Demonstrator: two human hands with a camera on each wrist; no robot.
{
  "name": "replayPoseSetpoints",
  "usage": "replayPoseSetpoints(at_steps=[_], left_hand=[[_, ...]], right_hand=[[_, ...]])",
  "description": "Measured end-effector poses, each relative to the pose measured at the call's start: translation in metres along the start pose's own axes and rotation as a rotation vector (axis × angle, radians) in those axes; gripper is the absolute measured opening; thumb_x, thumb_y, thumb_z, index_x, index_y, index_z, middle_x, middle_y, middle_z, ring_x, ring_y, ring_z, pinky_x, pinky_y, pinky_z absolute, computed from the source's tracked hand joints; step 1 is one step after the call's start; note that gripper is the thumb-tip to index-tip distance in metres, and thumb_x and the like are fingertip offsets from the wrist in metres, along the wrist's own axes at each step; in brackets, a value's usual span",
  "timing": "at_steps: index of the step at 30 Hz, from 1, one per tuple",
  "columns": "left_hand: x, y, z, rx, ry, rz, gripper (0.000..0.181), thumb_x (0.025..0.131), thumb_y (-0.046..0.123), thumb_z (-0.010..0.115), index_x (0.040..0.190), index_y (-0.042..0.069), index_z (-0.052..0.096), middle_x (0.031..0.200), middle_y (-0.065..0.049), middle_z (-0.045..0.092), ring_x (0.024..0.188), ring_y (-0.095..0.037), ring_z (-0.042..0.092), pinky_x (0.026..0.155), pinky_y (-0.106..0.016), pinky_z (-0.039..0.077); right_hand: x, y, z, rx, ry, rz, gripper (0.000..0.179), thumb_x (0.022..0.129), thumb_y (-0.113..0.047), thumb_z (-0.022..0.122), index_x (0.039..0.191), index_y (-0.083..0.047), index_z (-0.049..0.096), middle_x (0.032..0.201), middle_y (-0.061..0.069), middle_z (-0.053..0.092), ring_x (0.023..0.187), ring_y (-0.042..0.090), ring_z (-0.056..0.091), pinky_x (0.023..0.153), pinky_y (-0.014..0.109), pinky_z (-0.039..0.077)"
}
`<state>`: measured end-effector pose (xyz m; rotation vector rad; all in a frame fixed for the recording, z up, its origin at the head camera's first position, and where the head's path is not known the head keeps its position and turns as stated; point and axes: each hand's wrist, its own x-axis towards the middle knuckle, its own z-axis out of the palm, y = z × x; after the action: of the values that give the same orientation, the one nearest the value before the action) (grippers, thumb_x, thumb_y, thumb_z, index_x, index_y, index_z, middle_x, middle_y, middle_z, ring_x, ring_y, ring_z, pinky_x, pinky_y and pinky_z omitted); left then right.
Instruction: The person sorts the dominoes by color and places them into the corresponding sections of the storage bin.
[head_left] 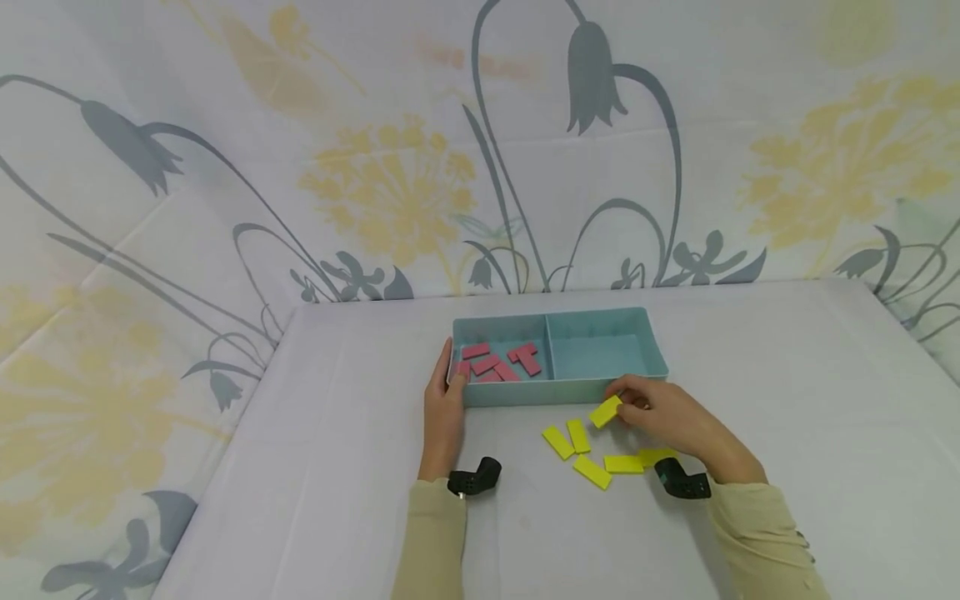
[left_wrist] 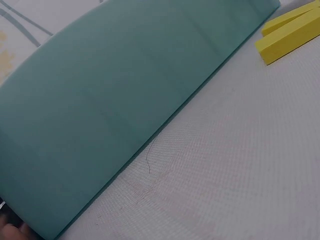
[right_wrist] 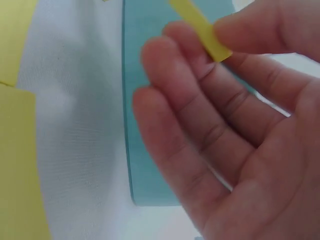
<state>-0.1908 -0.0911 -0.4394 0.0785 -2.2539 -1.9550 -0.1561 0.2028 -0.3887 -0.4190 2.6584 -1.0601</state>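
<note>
A light blue two-compartment tray lies on the table. Several pink blocks are in its left compartment. My left hand grips the tray's left end, fingers along the side wall and thumb at the front corner; the left wrist view shows mostly the tray's front wall. Just in front of the right compartment, my right hand pinches a yellow block between thumb and fingers, held above the table. In the right wrist view, that same yellow block shows edge-on beside the thumb.
Several yellow blocks lie loose on the white cloth in front of the tray, some below the right hand. A divider splits the tray. Behind the table hangs a flower-patterned cloth.
</note>
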Motion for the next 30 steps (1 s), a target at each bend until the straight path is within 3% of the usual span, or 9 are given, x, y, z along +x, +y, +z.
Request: replayPoseSetpoints(at_steps=[4, 11, 19, 30], left_hand=[[0.0003, -0.0003, -0.0001, -0.009, -0.003, -0.002, 0.051, 0.090, 0.018, 0.038, 0.139, 0.031, 0.030, 0.138, 0.024, 0.027, 0.128, 0.002, 0.020, 0.105, -0.032, 0.018], [-0.0002, -0.0001, -0.0012, -0.011, -0.005, 0.003, 0.051, 0.091, 0.017, 0.038, 0.139, 0.031, 0.030, 0.137, 0.024, 0.027, 0.127, 0.003, 0.020, 0.105, -0.031, 0.019], [-0.0003, -0.0022, -0.0014, -0.003, -0.006, -0.004, 0.050, 0.091, 0.017, 0.038, 0.138, 0.032, 0.031, 0.137, 0.024, 0.028, 0.128, 0.001, 0.020, 0.105, -0.033, 0.019], [-0.0026, -0.0002, -0.0008, -0.005, -0.005, -0.020, 0.050, 0.091, 0.018, 0.038, 0.138, 0.035, 0.030, 0.137, 0.025, 0.027, 0.127, 0.003, 0.020, 0.105, -0.032, 0.019]], right_hand=[[-0.0011, 0.0008, -0.0005, 0.090, -0.012, 0.002, 0.021, 0.090, -0.016, 0.047, 0.108, -0.012, 0.056, 0.083, 0.003, 0.058, 0.073, 0.018, 0.054, 0.067, 0.033, 0.042], [-0.0009, 0.0029, 0.0015, 0.175, -0.008, -0.021, 0.022, 0.090, -0.013, 0.044, 0.109, -0.010, 0.054, 0.072, 0.007, 0.055, 0.065, 0.024, 0.054, 0.067, 0.034, 0.042], [-0.0032, 0.0023, 0.0005, 0.258, -0.016, -0.046, 0.024, 0.093, -0.018, 0.045, 0.113, -0.008, 0.053, 0.085, 0.013, 0.058, 0.070, 0.028, 0.055, 0.069, 0.040, 0.047], [-0.0041, 0.0044, -0.0042, 0.305, 0.086, -0.058, 0.024, 0.092, -0.021, 0.050, 0.112, -0.009, 0.054, 0.086, 0.016, 0.059, 0.068, 0.026, 0.057, 0.066, 0.037, 0.049]])
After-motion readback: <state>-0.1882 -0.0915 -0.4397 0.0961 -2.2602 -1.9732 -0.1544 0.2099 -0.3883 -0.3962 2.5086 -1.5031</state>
